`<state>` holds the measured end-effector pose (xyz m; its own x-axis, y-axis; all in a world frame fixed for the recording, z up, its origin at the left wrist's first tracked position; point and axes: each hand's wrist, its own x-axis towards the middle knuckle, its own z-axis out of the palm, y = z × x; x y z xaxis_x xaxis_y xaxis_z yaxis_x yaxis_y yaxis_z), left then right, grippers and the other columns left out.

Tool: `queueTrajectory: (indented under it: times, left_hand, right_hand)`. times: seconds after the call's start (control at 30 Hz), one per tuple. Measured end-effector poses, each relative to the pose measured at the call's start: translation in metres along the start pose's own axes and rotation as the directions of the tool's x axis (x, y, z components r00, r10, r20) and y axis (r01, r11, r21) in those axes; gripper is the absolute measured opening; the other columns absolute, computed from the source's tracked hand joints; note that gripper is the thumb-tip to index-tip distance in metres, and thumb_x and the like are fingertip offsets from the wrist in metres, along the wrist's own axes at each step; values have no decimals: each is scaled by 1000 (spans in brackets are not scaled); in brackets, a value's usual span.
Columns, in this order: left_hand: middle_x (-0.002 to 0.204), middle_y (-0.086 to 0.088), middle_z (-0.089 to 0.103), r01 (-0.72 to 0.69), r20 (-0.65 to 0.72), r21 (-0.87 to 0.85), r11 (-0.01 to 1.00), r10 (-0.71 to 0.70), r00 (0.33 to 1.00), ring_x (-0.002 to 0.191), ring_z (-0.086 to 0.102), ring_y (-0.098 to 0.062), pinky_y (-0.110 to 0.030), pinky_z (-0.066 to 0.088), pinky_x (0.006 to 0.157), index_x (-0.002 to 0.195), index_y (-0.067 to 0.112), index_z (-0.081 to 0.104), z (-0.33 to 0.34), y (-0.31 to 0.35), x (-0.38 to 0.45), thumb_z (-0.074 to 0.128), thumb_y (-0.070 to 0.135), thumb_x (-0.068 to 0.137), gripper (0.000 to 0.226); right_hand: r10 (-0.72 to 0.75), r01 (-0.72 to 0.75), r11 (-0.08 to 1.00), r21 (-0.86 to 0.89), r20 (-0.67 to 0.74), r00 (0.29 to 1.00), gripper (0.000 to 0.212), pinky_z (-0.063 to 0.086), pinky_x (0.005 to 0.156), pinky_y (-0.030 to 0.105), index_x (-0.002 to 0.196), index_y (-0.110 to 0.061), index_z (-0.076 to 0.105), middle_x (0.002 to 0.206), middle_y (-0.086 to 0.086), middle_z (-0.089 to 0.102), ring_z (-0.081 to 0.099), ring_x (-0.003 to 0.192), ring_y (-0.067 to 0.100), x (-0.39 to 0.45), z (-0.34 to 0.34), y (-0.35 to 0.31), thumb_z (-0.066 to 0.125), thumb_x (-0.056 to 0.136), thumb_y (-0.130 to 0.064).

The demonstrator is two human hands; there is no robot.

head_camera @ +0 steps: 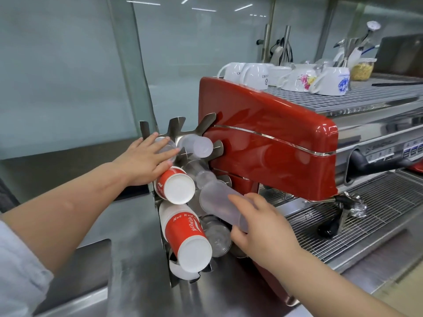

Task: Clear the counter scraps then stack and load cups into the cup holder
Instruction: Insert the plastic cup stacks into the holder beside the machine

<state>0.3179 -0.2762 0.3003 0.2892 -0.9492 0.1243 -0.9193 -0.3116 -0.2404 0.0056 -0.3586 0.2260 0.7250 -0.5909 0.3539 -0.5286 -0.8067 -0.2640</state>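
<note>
A steel cup holder (176, 128) stands on the counter against the red espresso machine (270, 143). Its slots hold stacks of cups pointing toward me: two red paper stacks (176, 186) on the left, a frosted stack (201, 146) at the top, clear ones (217, 234) lower down. My left hand (146, 159) lies flat over a clear plastic cup (170, 147) in the top-left slot. My right hand (263, 227) grips a frosted plastic cup stack (217, 202) that sits tilted in a middle-right slot.
White ceramic mugs (254, 75) stand upside down on the machine's top grate. A portafilter (343, 211) hangs over the drip grate (366, 213). A glass partition (68, 76) rises behind the steel counter (132, 259). A dark recess (91, 259) is at lower left.
</note>
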Motion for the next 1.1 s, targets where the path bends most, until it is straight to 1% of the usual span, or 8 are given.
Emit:
queueTrajectory:
  times: [0.07,0.2,0.33,0.43,0.57,0.77,0.9,1.1]
  left_hand:
    - [166,5,1,2,2,4,1000,-2,1000,152,-9,-23,-49,2,122,150,51,5,0,-1,0,-14,69,73,81]
    - [166,5,0,12,1,16,1000,-12,1000,152,-10,-22,-50,2,122,150,52,3,0,-1,0,-14,68,74,79]
    - [166,5,0,21,-1,3,1000,-21,1000,152,-10,-23,-50,2,122,151,50,3,1,0,0,-13,68,74,81]
    - [166,3,-1,39,-3,11,999,-39,999,152,-9,-22,-48,2,122,154,40,4,3,-1,2,-12,68,74,87]
    - [166,1,-3,52,-12,21,998,-51,999,152,-10,-22,-47,1,122,156,33,2,3,0,2,-9,67,78,86]
    - [166,0,-4,44,-32,6,999,-44,999,152,-11,-21,-47,-1,123,156,35,2,3,1,0,-13,67,73,89]
    - [166,0,-3,37,-53,-4,999,-37,998,152,-11,-22,-47,-1,123,155,37,2,6,-1,1,-11,67,75,86]
    - [166,0,-2,32,-79,-36,999,-35,996,152,-10,-22,-45,0,123,155,37,3,10,-3,2,-7,67,78,83]
  right_hand:
    - [-4,6,1000,30,-58,998,62,58,64,39,129,-35,47,120,5,60,67,92,32,0,-12,-6,53,67,-39]
    - [-11,23,998,67,-171,985,62,57,67,41,130,-34,46,122,5,58,65,94,34,9,-32,-19,46,68,-40]
    - [7,8,998,69,-214,977,63,55,75,40,136,-35,44,130,3,52,59,102,32,30,-48,-27,54,74,-38]
    - [17,-8,999,41,-210,978,62,53,75,39,138,-34,42,131,4,49,57,104,32,50,-54,-34,60,79,-30]
    - [1,0,1000,6,-149,989,62,53,80,39,141,-34,37,133,6,45,54,108,32,76,-53,-44,57,83,-32]
    - [-6,4,1000,-15,-102,995,61,49,83,39,141,-34,37,132,8,44,50,112,33,108,-44,-54,58,83,-32]
    - [2,-5,1000,-23,-117,993,57,50,82,40,135,-36,40,132,6,42,47,114,32,128,-48,-55,60,82,-35]
    - [-3,-2,999,-39,-126,992,54,46,78,37,131,-33,44,127,8,43,48,111,35,139,-52,-58,60,80,-31]
